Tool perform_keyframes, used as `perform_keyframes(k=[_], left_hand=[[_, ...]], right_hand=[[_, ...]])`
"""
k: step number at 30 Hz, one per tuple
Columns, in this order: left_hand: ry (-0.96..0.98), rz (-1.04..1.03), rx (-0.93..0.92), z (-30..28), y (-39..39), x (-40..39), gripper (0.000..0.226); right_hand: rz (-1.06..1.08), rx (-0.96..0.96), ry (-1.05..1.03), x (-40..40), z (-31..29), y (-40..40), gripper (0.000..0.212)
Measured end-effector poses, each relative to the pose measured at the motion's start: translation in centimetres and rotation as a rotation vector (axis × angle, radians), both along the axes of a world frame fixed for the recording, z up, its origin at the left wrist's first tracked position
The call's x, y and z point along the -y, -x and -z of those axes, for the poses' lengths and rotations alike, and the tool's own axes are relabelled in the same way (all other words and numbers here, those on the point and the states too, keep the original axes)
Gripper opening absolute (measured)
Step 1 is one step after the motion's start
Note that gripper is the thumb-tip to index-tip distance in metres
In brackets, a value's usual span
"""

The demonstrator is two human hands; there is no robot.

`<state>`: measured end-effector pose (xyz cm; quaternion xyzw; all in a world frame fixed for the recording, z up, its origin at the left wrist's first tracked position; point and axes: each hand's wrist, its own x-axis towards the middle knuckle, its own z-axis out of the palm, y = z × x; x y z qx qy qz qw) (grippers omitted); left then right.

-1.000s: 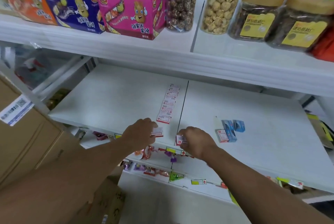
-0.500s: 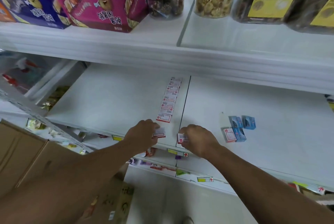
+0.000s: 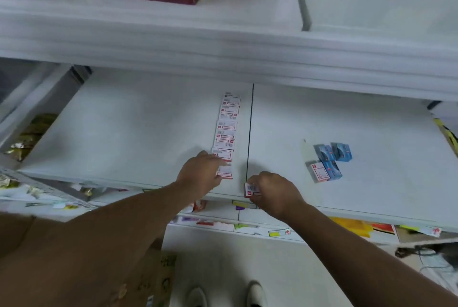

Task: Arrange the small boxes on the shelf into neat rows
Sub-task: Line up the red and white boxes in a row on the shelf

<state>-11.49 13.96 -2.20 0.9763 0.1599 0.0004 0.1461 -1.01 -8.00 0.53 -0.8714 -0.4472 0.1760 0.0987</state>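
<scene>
The left hand pinches a small box at the front end of the row on the shelf. The right hand pinches another box at the shelf's front edge. I think that one goes into the row next, tight and straight.

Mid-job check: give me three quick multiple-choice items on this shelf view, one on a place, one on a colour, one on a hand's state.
1. Where does the row of white-and-red boxes run?
A. just left of the shelf seam
B. along the back wall
C. on the top shelf

2. What colour are most boxes in the loose cluster on the right?
A. green
B. blue
C. yellow

3. What is the right hand doing?
A. lying flat and empty
B. hanging off the shelf
C. gripping a small box

Answers: 1 A, the row lies beside the dark seam; 2 B, blue faces show; 3 C, its fingers curl round the box.
</scene>
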Motion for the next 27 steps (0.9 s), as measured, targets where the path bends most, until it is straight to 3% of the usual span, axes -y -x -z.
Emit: perform_keyframes(k=[8,22,27], left_hand=[[-0.029,0.058,0.081,2.4,0.8,-0.8,0.054],[0.12,-0.179,0.195,3.7,10.7,-0.2,0.036],[0.135,-0.25,0.235,4.2,11.4,0.7,0.032]], right_hand=[[0.016,0.044,0.016,-1.6,0.6,1.0,0.029],[-0.023,0.085,0.002,-7.1,2.0,4.9,0.045],[-0.04,0.195,0.029,-8.3,3.2,5.4,0.037]])
